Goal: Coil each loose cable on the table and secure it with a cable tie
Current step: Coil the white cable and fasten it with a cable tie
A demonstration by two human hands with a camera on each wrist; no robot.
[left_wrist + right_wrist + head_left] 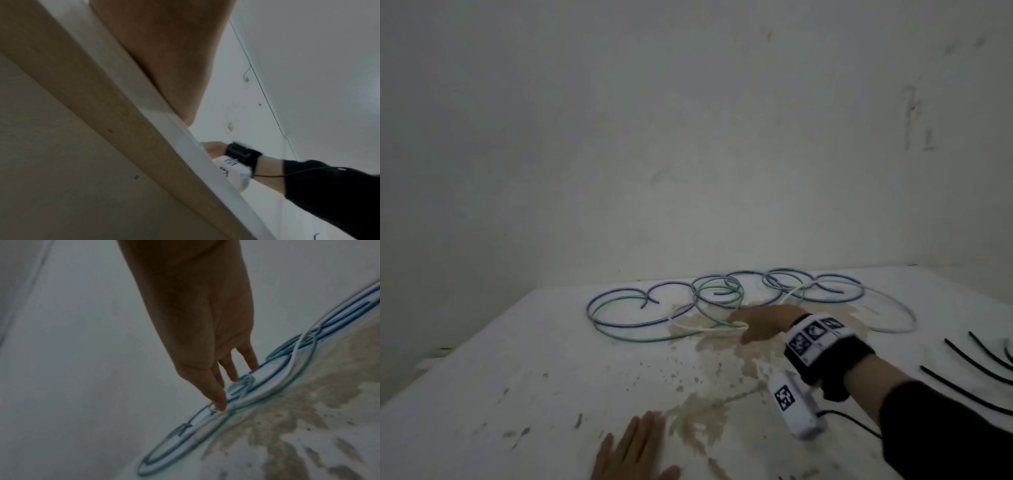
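Loose blue cables (640,322), a green cable (717,296) and a white cable (887,308) lie in overlapping loops across the far part of the white table (551,377). My right hand (743,329) reaches over them, and its straight fingertips (221,407) touch the white cable (267,386) and blue cable (273,373) without curling round either. My left hand (633,445) lies flat on the table near the front edge, fingers straight, holding nothing. In the left wrist view only its palm (164,48) shows above the table edge (185,138).
Several black cable ties (979,370) lie side by side at the table's right edge. Brown stains (702,421) mark the table's middle. A pale wall (688,137) stands right behind the table. A sensor band (822,342) with a wire sits on my right wrist.
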